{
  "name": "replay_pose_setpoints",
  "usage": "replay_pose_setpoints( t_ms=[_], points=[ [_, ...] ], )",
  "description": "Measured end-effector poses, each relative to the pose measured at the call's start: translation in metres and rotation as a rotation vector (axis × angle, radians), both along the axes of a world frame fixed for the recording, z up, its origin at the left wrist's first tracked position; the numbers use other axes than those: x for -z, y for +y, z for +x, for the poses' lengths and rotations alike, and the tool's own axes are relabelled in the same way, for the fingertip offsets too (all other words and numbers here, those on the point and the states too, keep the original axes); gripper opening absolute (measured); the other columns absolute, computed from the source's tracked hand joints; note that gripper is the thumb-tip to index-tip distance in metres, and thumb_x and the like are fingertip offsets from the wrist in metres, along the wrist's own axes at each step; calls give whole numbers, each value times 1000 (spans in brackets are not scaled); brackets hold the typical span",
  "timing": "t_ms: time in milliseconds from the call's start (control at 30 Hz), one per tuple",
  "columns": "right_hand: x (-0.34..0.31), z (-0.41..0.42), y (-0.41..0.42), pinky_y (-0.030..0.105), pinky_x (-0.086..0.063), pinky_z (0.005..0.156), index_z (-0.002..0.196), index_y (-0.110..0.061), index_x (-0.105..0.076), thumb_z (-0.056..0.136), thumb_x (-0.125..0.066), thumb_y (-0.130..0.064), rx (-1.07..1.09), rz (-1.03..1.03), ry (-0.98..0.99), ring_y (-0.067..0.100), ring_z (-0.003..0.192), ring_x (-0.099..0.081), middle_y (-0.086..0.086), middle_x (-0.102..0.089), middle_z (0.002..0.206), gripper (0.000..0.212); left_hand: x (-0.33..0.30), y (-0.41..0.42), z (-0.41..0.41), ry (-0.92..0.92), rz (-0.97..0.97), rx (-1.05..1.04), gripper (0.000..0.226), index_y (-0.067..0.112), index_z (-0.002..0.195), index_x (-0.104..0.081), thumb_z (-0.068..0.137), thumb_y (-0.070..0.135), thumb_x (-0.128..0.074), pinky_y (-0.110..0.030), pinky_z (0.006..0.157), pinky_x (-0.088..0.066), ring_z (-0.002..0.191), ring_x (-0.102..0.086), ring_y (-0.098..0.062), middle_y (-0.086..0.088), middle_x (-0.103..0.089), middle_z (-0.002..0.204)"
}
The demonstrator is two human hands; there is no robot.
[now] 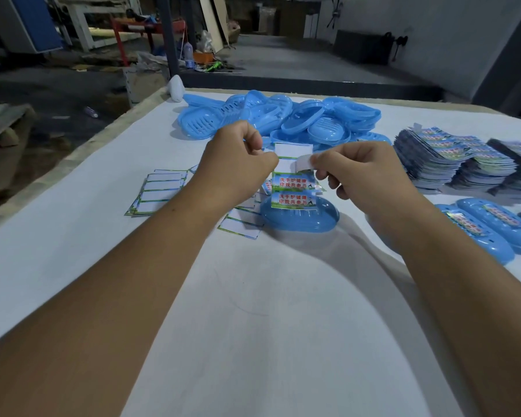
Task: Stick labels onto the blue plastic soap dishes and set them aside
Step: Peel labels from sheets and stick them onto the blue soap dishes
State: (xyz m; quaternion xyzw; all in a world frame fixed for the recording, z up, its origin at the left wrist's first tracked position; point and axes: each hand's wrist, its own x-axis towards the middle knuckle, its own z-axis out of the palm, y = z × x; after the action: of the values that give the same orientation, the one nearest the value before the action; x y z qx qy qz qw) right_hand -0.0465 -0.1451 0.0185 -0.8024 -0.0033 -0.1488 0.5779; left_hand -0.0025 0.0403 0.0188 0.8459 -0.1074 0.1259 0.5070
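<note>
Counter: your forearms reach out over the white counter, which carries all the work items.
Soap dish in work: one closed blue soap dish lies flat on the counter just beyond your wrists, below your hands.
Label sheet: a label sheet hangs above that dish; two printed labels show on its lower part, blank white backing on its upper part.
Left hand: your left hand has its fingers pinched on the upper left edge of the label sheet.
Right hand: your right hand has its fingers gripping a label curled partly off the sheet.
Spent backings: empty backing sheets lie spread at left, near your left forearm.
Labelled dishes: finished dishes with labels lie at right.
Label stock: stacks of printed sheets stand beyond them.
Unlabelled dishes: a pile of blue dishes lies at the far side.
</note>
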Motion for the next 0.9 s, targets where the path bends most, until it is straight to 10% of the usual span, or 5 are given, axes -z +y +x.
replay_pose_setpoints(
  t_ms=[600, 900],
  points=[
    [0, 2, 0, 23, -35, 51, 75, 1, -71, 80, -69, -17, 10, 115, 68, 14, 56, -42, -2, -56, 57, 19, -1, 22, 12, 56, 450, -117, 16, 28, 80, -46, 84, 22, -60, -26, 55, -34, 73, -51, -7, 8, -55, 85],
    [1, 4, -2, 20, -37, 47, 60, -16, -73, 75, -69, -22, 32, 142, 66, 12, 53, -43, -1, -56, 57, 17, -6, 35, 7, 224, 739, -179, 17, 16, 101, -58, 85, 14, -57, -29, 56, -39, 77, -55, -15, -3, -61, 89]
  ],
)
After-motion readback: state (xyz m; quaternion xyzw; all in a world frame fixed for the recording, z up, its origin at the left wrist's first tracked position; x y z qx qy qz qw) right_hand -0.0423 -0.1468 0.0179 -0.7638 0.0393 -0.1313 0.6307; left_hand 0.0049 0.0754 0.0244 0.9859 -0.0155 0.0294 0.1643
